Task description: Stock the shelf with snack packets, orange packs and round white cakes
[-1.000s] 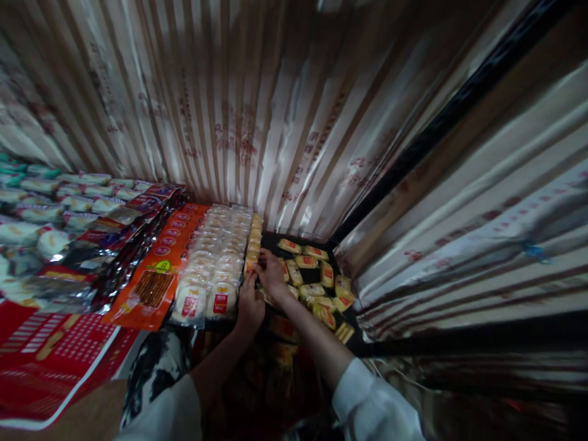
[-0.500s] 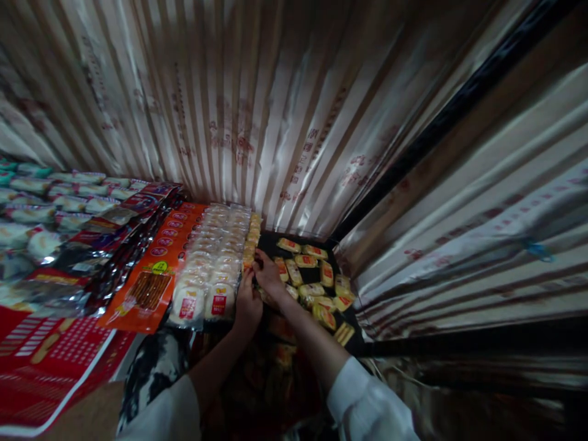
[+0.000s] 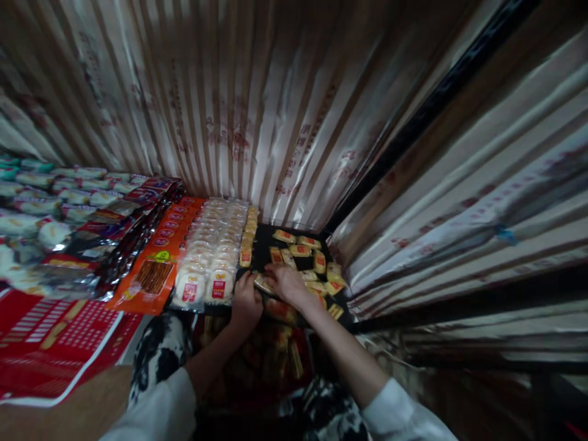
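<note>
Near the front of a black shelf board (image 3: pixel 265 237), my left hand (image 3: pixel 247 301) sits just below the end of a row of small yellow snack packets (image 3: pixel 245 256). Its fingers bend inward, but dimness and blur hide whether they hold anything. Close on its right, my right hand (image 3: pixel 288 285) reaches down with fingers closed on a pale yellow snack packet (image 3: pixel 263 283), whose far end lies by the left fingertips. More loose yellow packets (image 3: pixel 301 250) are scattered beyond and to the right of this hand, partly covered by my forearm.
Left of the row stand lines of round white wrapped cakes (image 3: pixel 218 285), an orange snack bag (image 3: pixel 154 278), and dark red packs (image 3: pixel 114 214). A red patterned bag (image 3: pixel 41 343) lies at lower left. Striped sheeting (image 3: pixel 220 110) backs the shelf; a dark bar (image 3: pixel 390 159) slants at right.
My right hand has moved from the row's front end rightward and down to a loose packet. A yellow packet with a red label now shows at that end. My left hand has drawn back slightly.
</note>
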